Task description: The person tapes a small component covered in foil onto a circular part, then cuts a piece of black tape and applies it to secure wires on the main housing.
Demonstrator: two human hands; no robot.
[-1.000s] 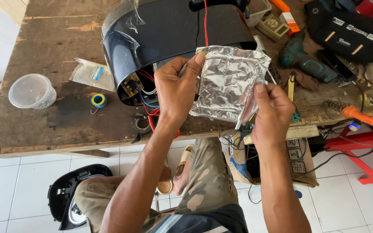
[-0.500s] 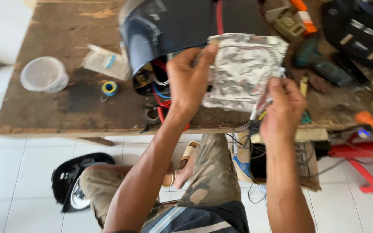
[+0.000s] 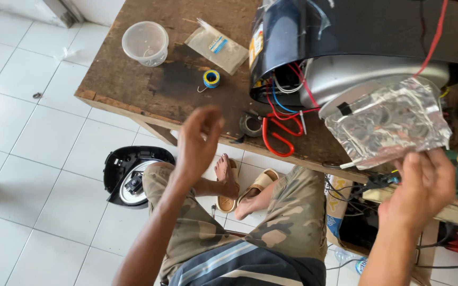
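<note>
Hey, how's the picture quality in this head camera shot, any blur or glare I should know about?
Head view: even daylight with soft shadows; the left hand is slightly motion-blurred in mid-air, touching nothing; the right hand holding the crinkled foil sheet is a bit soft too; the foil and the glossy black appliance shell throw bright glare; the wooden table and plastic cup are sharp.

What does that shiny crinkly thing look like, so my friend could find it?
Look at the wooden table, then the big black appliance lying on its right side. Just in front of it, the right hand holds a foil sheet by its lower edge. It is the only silvery, wrinkled thing there, with a small black tape strip.
</note>
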